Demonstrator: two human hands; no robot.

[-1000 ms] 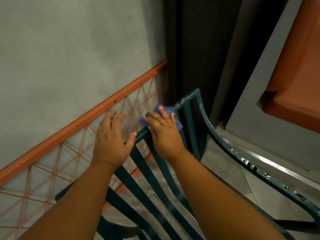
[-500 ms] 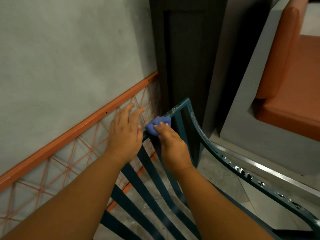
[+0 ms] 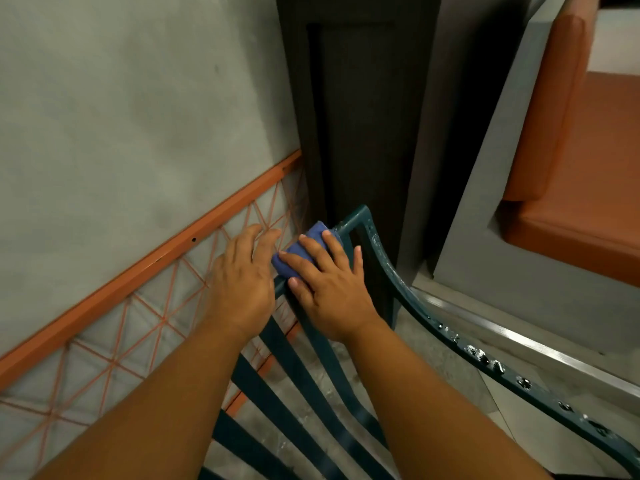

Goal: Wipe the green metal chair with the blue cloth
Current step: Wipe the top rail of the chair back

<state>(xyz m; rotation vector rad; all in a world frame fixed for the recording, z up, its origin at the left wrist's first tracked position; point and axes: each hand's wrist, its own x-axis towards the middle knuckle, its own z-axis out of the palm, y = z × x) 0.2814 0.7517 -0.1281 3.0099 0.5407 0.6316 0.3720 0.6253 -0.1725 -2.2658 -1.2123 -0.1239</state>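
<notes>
Green metal chair (image 3: 349, 221) is seen from above, at centre-bottom of the view, its top rail running diagonally up to a corner near a dark pillar (image 3: 360, 116). Flat back slats (image 3: 277, 386) slope down toward the bottom edge, w/ grey floor (image 3: 433, 368) visible betw. them. A curved side rail (image 3: 485, 362) w/ small holes sweeps off to the lower right.

Blue cloth (image 3: 304, 247) is bunched on the top rail, just short of the corner. It is pressed down by the right hand (image 3: 329, 289), fingers spread and nearly straight over it, thumb laid along the rail.

Left hand (image 3: 242, 282) is placed just beside it, fingers extended and relaxed, nothing gripped; the palm seems to rest on the rail, though contact can't be told for sure. Both bare forearms enter from the bottom edge.

Behind the chair, a grey wall (image 3: 121, 116) is crossed by an orange bar (image 3: 156, 265) w/ an orange wire lattice (image 3: 114, 341) below. At far right, an orange cushioned seat (image 3: 581, 202) is set in a grey frame.
</notes>
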